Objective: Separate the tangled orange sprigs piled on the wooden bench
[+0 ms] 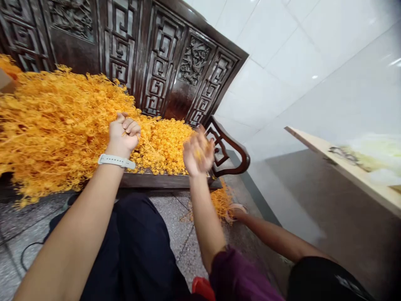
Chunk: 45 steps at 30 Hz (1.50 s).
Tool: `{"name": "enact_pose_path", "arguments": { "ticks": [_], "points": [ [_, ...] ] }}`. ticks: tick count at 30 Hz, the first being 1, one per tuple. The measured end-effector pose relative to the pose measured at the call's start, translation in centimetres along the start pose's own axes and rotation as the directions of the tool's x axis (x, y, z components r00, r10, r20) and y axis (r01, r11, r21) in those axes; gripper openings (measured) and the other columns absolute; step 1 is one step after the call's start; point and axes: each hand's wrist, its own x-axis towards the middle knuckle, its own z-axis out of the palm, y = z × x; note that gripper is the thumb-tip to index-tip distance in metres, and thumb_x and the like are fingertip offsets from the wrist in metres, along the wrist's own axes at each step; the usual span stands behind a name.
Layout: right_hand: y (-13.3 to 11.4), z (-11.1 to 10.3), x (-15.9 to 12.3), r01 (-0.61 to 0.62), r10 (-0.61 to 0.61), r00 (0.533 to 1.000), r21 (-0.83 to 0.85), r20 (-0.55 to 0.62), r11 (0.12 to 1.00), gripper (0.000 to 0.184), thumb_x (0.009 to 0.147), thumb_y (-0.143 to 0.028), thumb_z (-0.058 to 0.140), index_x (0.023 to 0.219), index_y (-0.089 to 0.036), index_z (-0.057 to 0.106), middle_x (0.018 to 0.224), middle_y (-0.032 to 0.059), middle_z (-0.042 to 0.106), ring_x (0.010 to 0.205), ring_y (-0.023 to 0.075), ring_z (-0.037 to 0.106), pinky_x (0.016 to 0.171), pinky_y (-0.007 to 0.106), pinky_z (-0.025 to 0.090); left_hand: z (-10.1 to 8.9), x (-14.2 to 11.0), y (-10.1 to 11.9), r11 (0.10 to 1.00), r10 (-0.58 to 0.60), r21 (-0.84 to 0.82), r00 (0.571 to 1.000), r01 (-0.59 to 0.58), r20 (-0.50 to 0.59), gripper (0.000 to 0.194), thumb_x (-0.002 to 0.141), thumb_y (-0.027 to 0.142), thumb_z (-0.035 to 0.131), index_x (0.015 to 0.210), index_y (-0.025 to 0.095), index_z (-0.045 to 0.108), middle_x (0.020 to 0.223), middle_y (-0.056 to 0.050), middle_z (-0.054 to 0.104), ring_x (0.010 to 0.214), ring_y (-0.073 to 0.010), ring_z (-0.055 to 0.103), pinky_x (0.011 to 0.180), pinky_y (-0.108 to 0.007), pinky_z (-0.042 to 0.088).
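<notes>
A large heap of dried orange flower sprigs (pixel 72 121) lies on the seat of a dark carved wooden bench (pixel 163 180). My left hand (pixel 124 136), a fist above the heap, grips thin orange stems, with a white wristband (pixel 116 161) below it. My right hand (pixel 198 152) is raised over the heap's right end, blurred by motion, with orange bits against its fingers. Whether it grips them is hidden by the blur. A small spill of orange sprigs (pixel 221 201) lies on the floor below the bench's arm.
The bench's fretwork back (pixel 163 62) and curved arm (pixel 230 146) stand behind and right of the heap. A lower leg in a pink sandal (pixel 237 212) reaches in from the right. White wall tiles (pixel 266 71) and a pale wooden board (pixel 341 163) are to the right.
</notes>
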Motion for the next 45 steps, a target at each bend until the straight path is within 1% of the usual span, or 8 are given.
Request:
{"name": "enact_pose_path", "arguments": {
  "ticks": [4, 8, 12, 17, 24, 29, 34, 45],
  "points": [
    [2.9, -1.1, 5.5, 0.101, 0.189, 0.881, 0.563, -0.433, 0.820, 0.037, 0.107, -0.024, 0.039, 0.078, -0.020, 0.062, 0.066, -0.0008, 0.061, 0.070, 0.0131, 0.061, 0.067, 0.026, 0.056, -0.9, 0.2, -0.3, 0.999, -0.019, -0.033, 1.000, 0.019, -0.014, 0.042, 0.113, 0.025, 0.037, 0.074, 0.018, 0.048, 0.044, 0.008, 0.025, 0.032, -0.0061, 0.024, 0.035, -0.018, 0.017],
    [7.5, 2.0, 4.0, 0.092, 0.324, 0.880, 0.794, -0.347, 0.601, 0.014, 0.102, -0.019, 0.052, 0.092, -0.019, 0.062, 0.063, -0.0074, 0.049, 0.052, 0.0085, 0.041, 0.056, 0.019, 0.043, -0.8, -0.1, -0.7, 0.999, -0.042, -0.013, 0.999, 0.042, -0.014, 0.042, 0.113, 0.023, 0.037, 0.073, 0.017, 0.048, 0.045, 0.009, 0.025, 0.032, -0.0059, 0.024, 0.035, -0.018, 0.018],
    [9.8, 4.4, -0.5, -0.026, 0.360, 0.881, 0.729, -0.307, 0.684, 0.007, 0.096, -0.020, 0.065, 0.090, -0.020, 0.060, 0.063, -0.0086, 0.045, 0.051, 0.0081, 0.038, 0.054, 0.019, 0.039, -0.1, -0.5, -1.1, 0.999, -0.038, 0.008, 0.999, 0.038, -0.029, 0.038, 0.110, 0.020, 0.045, 0.073, 0.019, 0.049, 0.045, 0.008, 0.026, 0.032, -0.0060, 0.024, 0.035, -0.018, 0.018],
    [10.5, 4.8, -3.5, 0.034, 0.204, 0.835, 0.418, -0.512, 0.908, 0.014, 0.095, -0.034, 0.064, 0.100, -0.022, 0.064, 0.096, 0.0007, 0.069, 0.081, 0.0115, 0.063, 0.070, 0.023, 0.049, 0.1, -0.7, -2.0, 0.994, -0.094, 0.048, 0.994, 0.097, -0.060, 0.040, 0.112, 0.027, 0.044, 0.073, 0.019, 0.051, 0.046, 0.008, 0.025, 0.033, -0.0067, 0.022, 0.034, -0.021, 0.017],
    [8.3, 5.4, -2.5, 0.013, 0.195, 0.946, 0.634, -0.257, 0.774, 0.051, 0.100, -0.066, 0.044, 0.114, -0.023, 0.067, 0.119, 0.0090, 0.073, 0.104, 0.0209, 0.069, 0.090, 0.039, 0.057, -0.2, -1.8, -3.6, 0.963, -0.217, 0.150, 0.974, 0.224, -0.060, 0.039, 0.112, 0.031, 0.046, 0.076, 0.018, 0.050, 0.047, 0.009, 0.024, 0.032, -0.0055, 0.022, 0.035, -0.019, 0.015],
    [6.6, 3.5, -1.2, 0.144, 0.158, 0.934, 0.742, -0.320, 0.655, 0.042, 0.105, -0.055, 0.042, 0.108, -0.023, 0.070, 0.113, 0.0044, 0.073, 0.095, 0.0144, 0.066, 0.083, 0.029, 0.056, -0.4, -2.2, -3.2, 0.906, -0.317, 0.268, 0.945, 0.328, -0.086, 0.037, 0.112, 0.026, 0.040, 0.077, 0.017, 0.051, 0.045, 0.009, 0.023, 0.031, -0.0057, 0.020, 0.035, -0.018, 0.011],
    [6.2, 2.3, -2.1, -0.012, 0.212, 0.964, 0.775, -0.158, 0.631, 0.031, 0.105, -0.041, 0.046, 0.087, -0.022, 0.063, 0.102, 0.0041, 0.072, 0.088, 0.0158, 0.063, 0.062, 0.024, 0.049, 0.3, -2.7, -1.2, 0.906, -0.305, 0.277, 0.948, 0.319, -0.096, 0.029, 0.109, 0.025, 0.049, 0.081, 0.019, 0.054, 0.045, 0.009, 0.022, 0.030, -0.0064, 0.018, 0.035, -0.019, 0.010],
    [5.9, 5.5, -7.2, -0.052, 0.178, 0.982, 0.833, -0.056, 0.551, 0.028, 0.093, -0.028, 0.059, 0.074, -0.022, 0.040, 0.080, -0.0013, 0.044, 0.055, 0.0080, 0.027, 0.045, 0.017, 0.033, 1.3, -4.5, 2.2, 0.906, -0.163, 0.357, 0.966, 0.227, -0.202, 0.031, 0.109, 0.017, 0.044, 0.079, 0.019, 0.051, 0.046, 0.009, 0.016, 0.033, -0.0055, 0.014, 0.039, -0.021, 0.006]
  ]
}}
